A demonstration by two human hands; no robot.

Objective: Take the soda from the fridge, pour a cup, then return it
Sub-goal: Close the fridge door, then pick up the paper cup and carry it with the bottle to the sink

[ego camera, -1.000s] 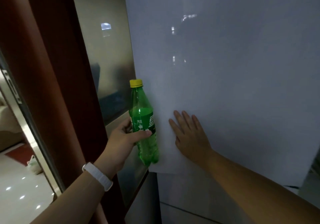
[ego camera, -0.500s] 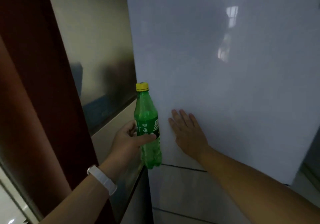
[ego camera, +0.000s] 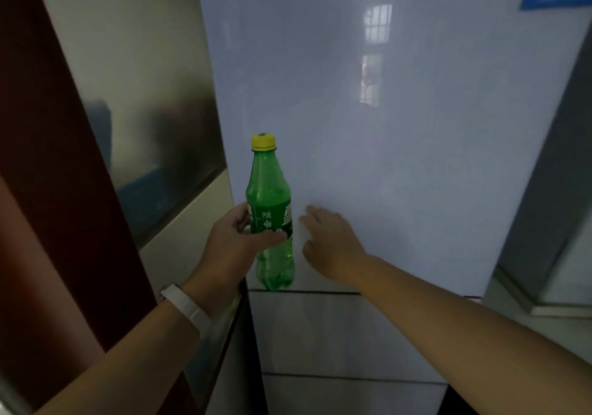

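Observation:
A green soda bottle (ego camera: 270, 203) with a yellow cap stands upright in my left hand (ego camera: 234, 248), which grips it around the label. The bottle holds liquid in its lower half. Just to its right, my right hand (ego camera: 330, 241) rests with fingers spread against the white upper fridge door (ego camera: 384, 126), near the door's lower left corner. The door looks closed flush with the fridge front. A white band sits on my left wrist.
Below the upper door are two lower fridge drawers or doors (ego camera: 336, 334). A reflective metal panel (ego camera: 144, 94) and a dark red door frame (ego camera: 48, 158) stand to the left. A grey wall edge (ego camera: 551, 174) is on the right.
The fridge door has swung closed under my right hand, and the view has turned to face the fridge. The bottle stays upright in my left hand.

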